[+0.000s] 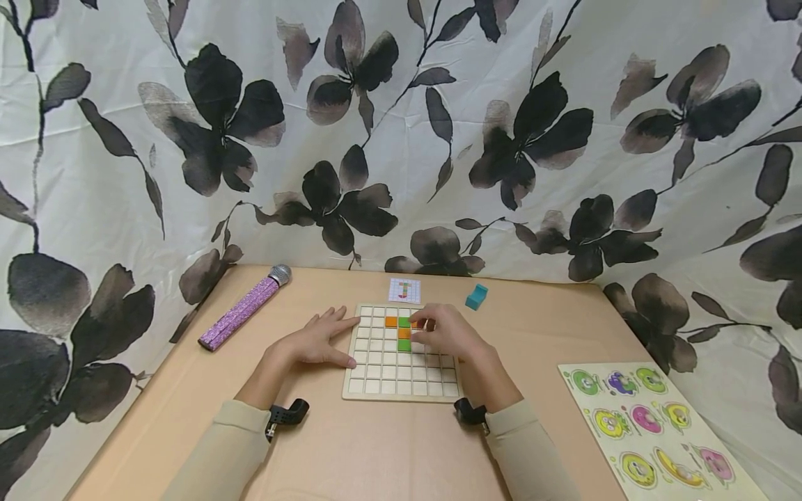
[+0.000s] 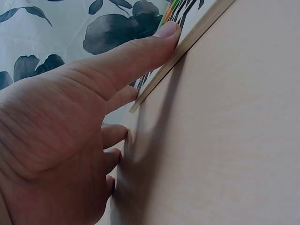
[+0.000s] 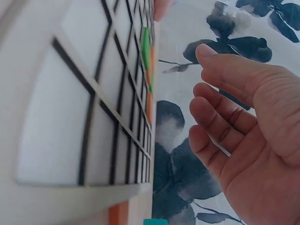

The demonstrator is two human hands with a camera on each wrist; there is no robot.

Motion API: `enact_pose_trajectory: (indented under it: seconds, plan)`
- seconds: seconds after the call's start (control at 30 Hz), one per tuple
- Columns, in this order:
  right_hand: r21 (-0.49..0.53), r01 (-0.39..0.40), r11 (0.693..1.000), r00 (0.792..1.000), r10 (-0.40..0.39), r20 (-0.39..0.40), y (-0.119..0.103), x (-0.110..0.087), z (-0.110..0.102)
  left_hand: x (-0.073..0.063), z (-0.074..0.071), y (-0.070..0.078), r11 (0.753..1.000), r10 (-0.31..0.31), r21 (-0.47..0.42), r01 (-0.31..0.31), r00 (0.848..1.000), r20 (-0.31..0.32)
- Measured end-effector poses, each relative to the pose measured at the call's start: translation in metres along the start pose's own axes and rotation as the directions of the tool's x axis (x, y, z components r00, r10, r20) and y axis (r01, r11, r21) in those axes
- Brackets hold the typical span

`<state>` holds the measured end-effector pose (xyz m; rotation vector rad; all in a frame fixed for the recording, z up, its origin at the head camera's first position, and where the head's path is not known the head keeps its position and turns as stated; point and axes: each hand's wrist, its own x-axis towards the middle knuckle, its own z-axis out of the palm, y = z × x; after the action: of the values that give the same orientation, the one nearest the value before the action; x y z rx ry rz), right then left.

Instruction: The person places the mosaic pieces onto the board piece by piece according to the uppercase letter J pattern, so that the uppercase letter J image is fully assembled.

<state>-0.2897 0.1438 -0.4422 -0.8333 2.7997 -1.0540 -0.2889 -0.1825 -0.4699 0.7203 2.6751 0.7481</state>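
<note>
A square white grid board (image 1: 401,399) lies on the table, its cells divided by dark lines. Orange tiles (image 1: 391,321) and green tiles (image 1: 404,345) fill several cells near its upper middle. My left hand (image 1: 315,339) touches the board's left side with extended thumb and index finger; the thumb (image 2: 140,54) lies on the edge in the left wrist view. Over the upper right cells hovers my right hand (image 1: 452,332), beside another orange tile partly hidden by its fingers. In the right wrist view, the right hand (image 3: 253,117) has loosely bent fingers with nothing visible between them.
Behind the board lies a small pattern card (image 1: 404,290), with a turquoise block (image 1: 476,297) to its right. A glittery pink microphone (image 1: 244,309) rests at the left. A fruit-picture board (image 1: 651,424) lies front right. Floral cloth (image 1: 401,139) hangs behind the table.
</note>
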Motion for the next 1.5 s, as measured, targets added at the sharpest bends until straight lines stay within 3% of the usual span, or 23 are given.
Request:
enact_pose_trajectory:
  seconds: [0.27,0.53,0.77,1.07,1.3,1.5]
  plan:
    - [-0.021,-0.033,0.999,0.999,0.032,-0.035,0.008,-0.007,-0.012,0.0,0.001,-0.001,1.0,0.006,0.0,-0.006,1.0,0.002]
    - [0.024,-0.034,0.999,0.998,0.035,-0.051,0.015,-0.014,-0.023,0.0,0.002,0.0,1.0,-0.001,0.0,0.001,1.0,0.002]
    - [0.051,-0.098,0.994,0.991,0.102,-0.083,0.02,-0.02,-0.031,-0.001,0.002,-0.001,1.0,-0.001,-0.001,0.001,1.0,0.001]
    - [0.062,-0.097,0.993,0.989,0.103,-0.105,0.028,-0.024,-0.04,-0.001,0.001,-0.001,1.0,-0.002,-0.001,0.002,1.0,-0.001]
    - [0.09,-0.136,0.987,0.987,0.143,-0.068,0.036,-0.027,-0.046,-0.001,-0.001,0.001,1.0,0.004,-0.009,-0.004,1.0,-0.005]
    - [0.097,-0.17,0.981,0.985,0.169,0.011,0.043,-0.03,-0.05,-0.002,-0.002,0.002,1.0,0.008,-0.011,-0.008,1.0,-0.005]
